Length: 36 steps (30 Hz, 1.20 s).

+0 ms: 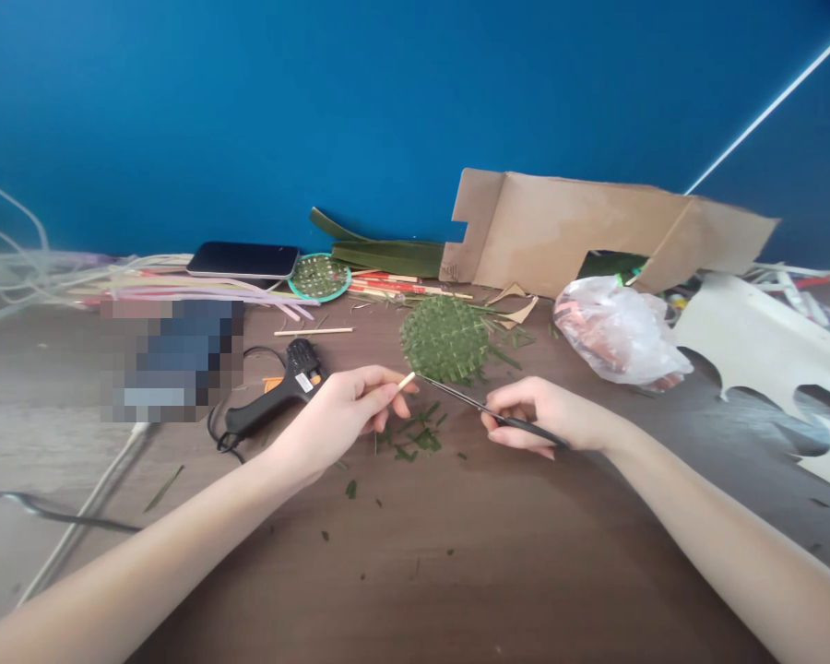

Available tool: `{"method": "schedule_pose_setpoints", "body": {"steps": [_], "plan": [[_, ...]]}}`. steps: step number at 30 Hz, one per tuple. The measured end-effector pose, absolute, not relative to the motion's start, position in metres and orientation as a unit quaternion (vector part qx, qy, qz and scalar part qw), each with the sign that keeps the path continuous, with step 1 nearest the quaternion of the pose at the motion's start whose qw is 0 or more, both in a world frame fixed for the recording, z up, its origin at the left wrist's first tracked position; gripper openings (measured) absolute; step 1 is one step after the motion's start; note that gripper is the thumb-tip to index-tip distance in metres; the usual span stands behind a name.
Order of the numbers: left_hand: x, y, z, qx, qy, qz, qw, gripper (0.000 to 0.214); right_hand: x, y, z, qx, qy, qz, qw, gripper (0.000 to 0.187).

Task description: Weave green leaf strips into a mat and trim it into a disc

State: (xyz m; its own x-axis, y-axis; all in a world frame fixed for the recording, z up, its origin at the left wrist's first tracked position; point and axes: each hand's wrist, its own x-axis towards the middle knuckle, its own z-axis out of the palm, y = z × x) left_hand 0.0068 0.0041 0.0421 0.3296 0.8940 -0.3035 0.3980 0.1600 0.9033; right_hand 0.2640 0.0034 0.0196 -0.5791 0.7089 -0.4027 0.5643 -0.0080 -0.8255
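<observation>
Pinched in my left hand [352, 406] is a thin pale wooden stick [406, 380], its end pointing up and right. My right hand [536, 412] is closed around scissors [470, 402] with black handles, whose narrow tips come close to the stick's end; whether they touch it I cannot tell. Just behind the scissor tips lies a round woven green leaf piece [446, 339]. Green leaf scraps [425, 433] are scattered beneath and between my hands.
A black hot glue gun [290, 387] with its cord lies left of my left hand. Another stick [314, 331], a phone [242, 260] and a teal-rimmed woven disc [320, 278] lie behind. Cardboard [567, 226] stands at the wall; a plastic bag [619, 332] sits right.
</observation>
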Motion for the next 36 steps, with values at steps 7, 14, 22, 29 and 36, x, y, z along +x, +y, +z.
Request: {"method": "schedule_pose_setpoints", "body": {"steps": [7, 14, 22, 29, 36], "plan": [[0.0060, 0.0046, 0.0370, 0.598, 0.523, 0.233, 0.560, 0.024, 0.2622, 0.0026, 0.0184, -0.454, -0.699, 0.546, 0.081, 0.030], [0.0059, 0.0037, 0.0378, 0.600, 0.526, 0.232, 0.556, 0.025, 0.2614, 0.0022, 0.0163, -0.455, -0.697, 0.547, 0.092, 0.030], [0.0064, 0.0022, 0.0333, 0.598, 0.515, 0.239, 0.565, 0.025, 0.2600, 0.0023, 0.0189, -0.459, -0.687, 0.557, 0.078, 0.028], [0.0088, 0.0002, 0.0349, 0.589, 0.516, 0.245, 0.571, 0.023, 0.2577, 0.0008, 0.0183, -0.453, -0.690, 0.558, 0.083, 0.025], [0.0084, 0.0001, 0.0331, 0.593, 0.514, 0.244, 0.569, 0.024, 0.2577, 0.0005, 0.0164, -0.452, -0.698, 0.547, 0.094, 0.023]]}}
